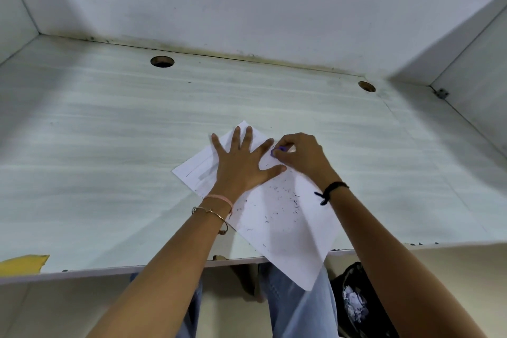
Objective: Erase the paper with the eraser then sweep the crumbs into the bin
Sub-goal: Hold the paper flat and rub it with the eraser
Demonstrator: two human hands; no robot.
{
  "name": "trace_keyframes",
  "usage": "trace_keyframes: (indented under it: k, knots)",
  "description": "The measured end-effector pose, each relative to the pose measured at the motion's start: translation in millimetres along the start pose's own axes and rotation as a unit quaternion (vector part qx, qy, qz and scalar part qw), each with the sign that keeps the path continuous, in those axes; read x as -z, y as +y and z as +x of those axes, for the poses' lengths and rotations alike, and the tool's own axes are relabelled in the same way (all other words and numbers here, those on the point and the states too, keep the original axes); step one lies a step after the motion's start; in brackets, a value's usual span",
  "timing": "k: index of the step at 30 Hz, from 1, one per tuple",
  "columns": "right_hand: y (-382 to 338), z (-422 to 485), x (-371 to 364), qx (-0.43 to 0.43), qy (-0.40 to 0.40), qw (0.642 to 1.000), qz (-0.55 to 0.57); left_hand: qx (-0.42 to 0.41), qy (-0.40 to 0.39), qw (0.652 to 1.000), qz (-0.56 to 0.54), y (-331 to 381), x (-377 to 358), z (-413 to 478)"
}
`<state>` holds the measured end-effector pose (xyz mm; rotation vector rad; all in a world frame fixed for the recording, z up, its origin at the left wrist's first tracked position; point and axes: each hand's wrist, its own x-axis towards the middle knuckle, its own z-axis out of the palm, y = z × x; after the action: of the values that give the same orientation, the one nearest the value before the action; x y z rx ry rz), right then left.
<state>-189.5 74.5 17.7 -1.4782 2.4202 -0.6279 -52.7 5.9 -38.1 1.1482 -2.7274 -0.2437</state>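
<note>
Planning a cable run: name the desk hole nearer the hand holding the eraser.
The right hole, by the back right corner; the right hand pinches the purple eraser, and the left hole lies farther off.

Matt white paper [285,217] lies on a smooth, pale wood-grain laminate tabletop [109,132]; a thin metal bangle [210,212] gleams.

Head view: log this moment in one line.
phase: erasing | left hand: flat on paper | right hand: pinching eraser | crumbs: scattered on paper, unswept
</note>
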Motion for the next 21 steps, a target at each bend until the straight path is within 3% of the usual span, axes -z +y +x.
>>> trace_keyframes:
  k: [3,9,14,18,21]
  knots:
    - [9.4,8.6,12.0,-0.062,0.025,0.998,-0.013,0.003,0.0,1.0,-0.008,-0.7,-0.1,-0.2]
    - [-5.8,-4.1,-5.7,0.015,0.005,1.0,0.011,0.0,0.006,1.0,-0.004,-1.2,-1.7,1.5]
    - [13.7,8.7,18.2,-0.082,0.037,0.996,-0.022,0.005,0.002,1.0,-0.009,-1.3,-1.3,0.3]
    - [-6.6,-3.2,-3.0,0.013,0.015,0.999,0.029,0.0,-0.005,1.0,0.002,-1.4,-0.6,0.8]
    - [-1.6,-0.7,-5.8,-0.005,0.041,0.999,0.0,0.006,-0.012,1.0,-0.006,-2.3,1.4,0.5]
